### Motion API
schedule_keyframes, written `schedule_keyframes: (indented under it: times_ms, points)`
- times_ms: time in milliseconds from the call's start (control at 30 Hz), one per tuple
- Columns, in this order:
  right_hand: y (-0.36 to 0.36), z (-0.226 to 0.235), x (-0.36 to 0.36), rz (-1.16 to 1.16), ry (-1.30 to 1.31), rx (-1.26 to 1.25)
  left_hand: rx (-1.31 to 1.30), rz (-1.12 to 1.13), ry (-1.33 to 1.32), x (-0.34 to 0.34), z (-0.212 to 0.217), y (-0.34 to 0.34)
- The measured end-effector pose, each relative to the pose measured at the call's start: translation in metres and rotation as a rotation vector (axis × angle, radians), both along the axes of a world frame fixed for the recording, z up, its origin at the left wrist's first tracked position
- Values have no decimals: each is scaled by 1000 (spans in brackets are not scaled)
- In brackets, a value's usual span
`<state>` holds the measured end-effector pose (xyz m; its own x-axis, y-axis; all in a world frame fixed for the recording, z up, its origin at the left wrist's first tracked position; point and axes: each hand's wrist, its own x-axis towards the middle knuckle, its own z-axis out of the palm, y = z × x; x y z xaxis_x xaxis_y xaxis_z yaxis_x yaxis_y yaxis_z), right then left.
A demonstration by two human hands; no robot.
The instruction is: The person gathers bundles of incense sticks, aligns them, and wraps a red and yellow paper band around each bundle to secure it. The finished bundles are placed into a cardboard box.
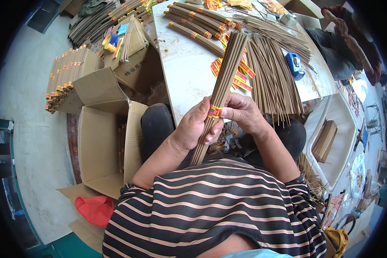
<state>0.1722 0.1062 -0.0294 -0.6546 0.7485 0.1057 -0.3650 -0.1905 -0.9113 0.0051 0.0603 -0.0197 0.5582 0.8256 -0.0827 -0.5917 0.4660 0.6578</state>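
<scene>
A long bundle of brown incense sticks [228,64] slants up from my lap over the table's near edge. Around it, below its middle, sits a red and yellow paper band [214,112]. My left hand [196,122] is wrapped round the bundle at the band and just under it. On the other side, my right hand [244,112] presses the band with its thumb, its fingers partly hidden behind the sticks. Right of the bundle, many loose incense sticks [273,77] lie spread on the table, next to several red and yellow paper labels [241,81].
Banded bundles [195,21] lie at the back of the white table [176,73]. A blue tape dispenser [294,66] stands at its right. An open cardboard box [102,142] is at my left, a white tub [339,148] with sticks at my right. Another person [344,47] sits far right.
</scene>
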Motion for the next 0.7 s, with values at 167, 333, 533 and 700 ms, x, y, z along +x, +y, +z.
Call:
schedule_keyframes:
  times_ms: [167, 333, 533, 700]
  points:
    - [-3, 6, 6, 0, -73, -3, -42, 48, 39, 2, 4, -2]
    - [-7, 23, 9, -6, -118, 78, -40, 92, 129, 3, 11, -6]
    - [-7, 11, 3, 7, -62, 96, -49, 33, 85, 3, 16, -8]
    - [-9, 8, 4, 7, 11, 13, 26, 27, 114, 3, 19, -8]
